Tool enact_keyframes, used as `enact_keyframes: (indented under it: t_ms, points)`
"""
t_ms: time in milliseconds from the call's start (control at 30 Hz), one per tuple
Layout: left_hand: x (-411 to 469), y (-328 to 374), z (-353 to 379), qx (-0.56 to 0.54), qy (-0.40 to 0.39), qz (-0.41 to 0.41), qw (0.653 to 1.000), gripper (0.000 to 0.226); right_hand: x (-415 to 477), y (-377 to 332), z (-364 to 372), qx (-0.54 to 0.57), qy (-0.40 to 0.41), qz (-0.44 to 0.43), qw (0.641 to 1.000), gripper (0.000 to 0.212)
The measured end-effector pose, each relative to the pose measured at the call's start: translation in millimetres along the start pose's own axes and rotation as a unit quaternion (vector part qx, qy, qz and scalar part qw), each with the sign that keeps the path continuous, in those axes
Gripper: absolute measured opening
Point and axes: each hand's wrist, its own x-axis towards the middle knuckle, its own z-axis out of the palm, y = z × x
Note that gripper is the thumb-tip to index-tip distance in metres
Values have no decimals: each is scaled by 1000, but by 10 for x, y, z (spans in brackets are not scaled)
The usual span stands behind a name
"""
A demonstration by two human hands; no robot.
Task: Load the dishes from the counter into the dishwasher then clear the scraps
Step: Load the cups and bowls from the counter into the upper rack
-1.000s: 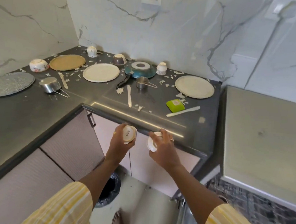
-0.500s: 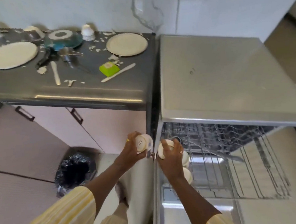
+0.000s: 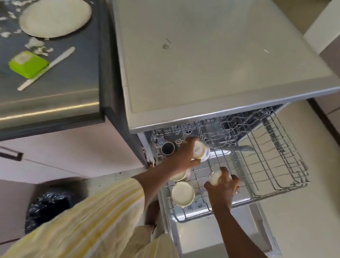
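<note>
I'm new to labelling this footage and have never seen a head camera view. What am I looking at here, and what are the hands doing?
The camera sits on a person's head, looking forward and down, so the two arms in yellow striped sleeves are the wearer's own. They stand at an open dishwasher with its wire rack pulled out. The left hand holds a small white cup over the rack; the right hand grips another cup low in the rack. White bowls already sit there. On the counter to the left lie a plate, a green box, a white knife and scraps. A bin stands on the floor.
</note>
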Motion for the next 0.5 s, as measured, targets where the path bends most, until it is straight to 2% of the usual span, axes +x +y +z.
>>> enact_keyframes:
  t_ms: [100,233,500]
  points:
    - [290,-20,230,60,-72,34,995,76,102,122,89,7,-36,40,999,65]
    - [464,-95,463,120,-158,78,977,74,156,185,220,6,-80,50,996,66]
    - [628,-252,621,270,-170,110,941,70,190,216,461,40,-89,98,990,74]
